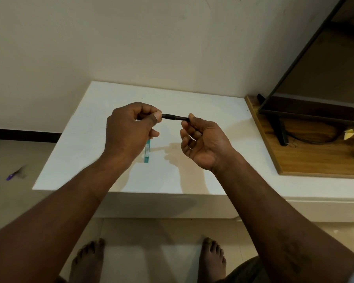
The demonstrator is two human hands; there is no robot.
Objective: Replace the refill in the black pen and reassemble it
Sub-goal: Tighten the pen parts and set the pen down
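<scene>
Hiding both ends — black pen (175,117) between hands.

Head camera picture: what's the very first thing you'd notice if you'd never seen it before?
Two hands meet above the white table, pinching a black pen level between them: left hand on one end, right hand on the other. Below them a teal strip lies flat on the table.

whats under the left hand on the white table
A teal packet lies flat on the white table below the left hand. Only its lower part shows; the hand covers its upper end.
</scene>
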